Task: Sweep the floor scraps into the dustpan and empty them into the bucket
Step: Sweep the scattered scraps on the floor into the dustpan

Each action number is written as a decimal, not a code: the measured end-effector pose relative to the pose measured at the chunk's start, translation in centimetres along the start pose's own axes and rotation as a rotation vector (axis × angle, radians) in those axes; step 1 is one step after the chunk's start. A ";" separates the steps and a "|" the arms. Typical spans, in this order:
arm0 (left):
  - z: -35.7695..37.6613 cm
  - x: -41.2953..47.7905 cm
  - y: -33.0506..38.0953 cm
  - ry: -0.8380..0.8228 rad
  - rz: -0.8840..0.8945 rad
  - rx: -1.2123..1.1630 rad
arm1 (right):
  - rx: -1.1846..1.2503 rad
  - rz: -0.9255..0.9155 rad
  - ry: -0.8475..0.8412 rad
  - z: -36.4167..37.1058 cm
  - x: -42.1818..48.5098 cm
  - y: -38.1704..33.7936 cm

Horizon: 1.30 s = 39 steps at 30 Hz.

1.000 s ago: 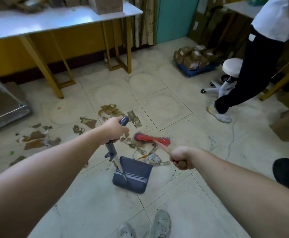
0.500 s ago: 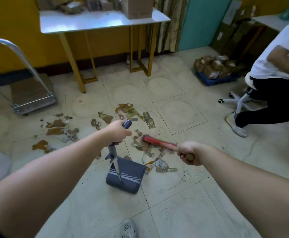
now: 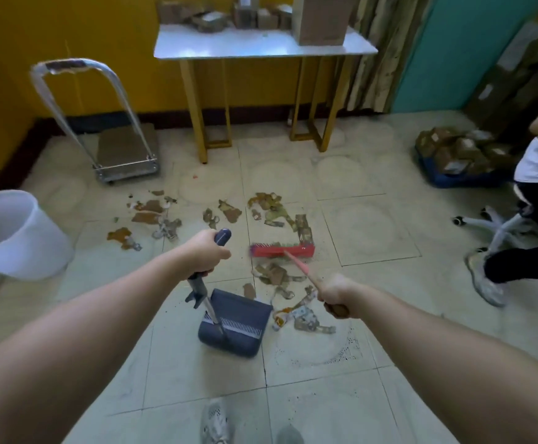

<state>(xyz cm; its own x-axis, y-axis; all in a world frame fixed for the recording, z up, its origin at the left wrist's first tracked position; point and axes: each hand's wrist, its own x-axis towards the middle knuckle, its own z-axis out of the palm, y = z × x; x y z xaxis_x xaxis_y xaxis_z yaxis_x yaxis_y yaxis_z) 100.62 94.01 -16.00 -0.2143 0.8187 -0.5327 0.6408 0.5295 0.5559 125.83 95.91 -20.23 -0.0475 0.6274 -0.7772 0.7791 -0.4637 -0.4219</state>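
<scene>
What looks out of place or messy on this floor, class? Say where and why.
Torn brown scraps lie strewn over the tiles, from near the white bucket across to the red broom head and beside the dustpan. It is loose litter on a walkway, and the dustpan looks empty.

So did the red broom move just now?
Yes. The broom went outward, away from the dustpan, up against the far scraps nearer the table.
</scene>
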 end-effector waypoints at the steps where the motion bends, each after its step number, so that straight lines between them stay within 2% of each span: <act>1: 0.4 -0.5 -0.3 0.023 -0.015 -0.026 | -0.034 -0.001 -0.023 0.0 -0.1 0.4; 5: 0.6 -2.3 -1.3 0.156 -0.067 -0.126 | -0.120 -0.087 -0.086 0.6 -1.1 0.2; 9: -1.2 -3.2 -2.8 0.261 -0.131 -0.227 | -0.216 -0.210 -0.059 1.5 -1.1 -2.1; 12: -2.9 -4.3 -4.0 0.284 -0.136 -0.275 | -0.184 -0.152 -0.044 3.4 -1.2 -2.3; 15: -4.3 -5.6 -6.0 0.305 -0.136 -0.318 | -0.190 -0.038 -0.123 5.0 -0.9 -3.3; 23: -10.6 -5.0 -14.1 0.390 -0.192 -0.414 | -0.269 -0.166 -0.130 10.4 0.3 -16.2; 28: -16.8 -2.6 -17.9 0.376 -0.209 -0.492 | -0.322 -0.196 -0.161 14.8 1.0 -24.7; 39: -28.1 2.8 -24.8 0.438 -0.269 -0.513 | -0.603 -0.272 -0.171 21.1 4.3 -39.1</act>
<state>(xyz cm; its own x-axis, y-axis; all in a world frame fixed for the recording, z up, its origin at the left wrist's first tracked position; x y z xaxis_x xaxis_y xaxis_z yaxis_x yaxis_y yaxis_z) 63.47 89.42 -13.35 -0.6604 0.6025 -0.4482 0.1208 0.6743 0.7285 81.98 103.60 -16.95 -0.3501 0.5413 -0.7644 0.9352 0.1567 -0.3174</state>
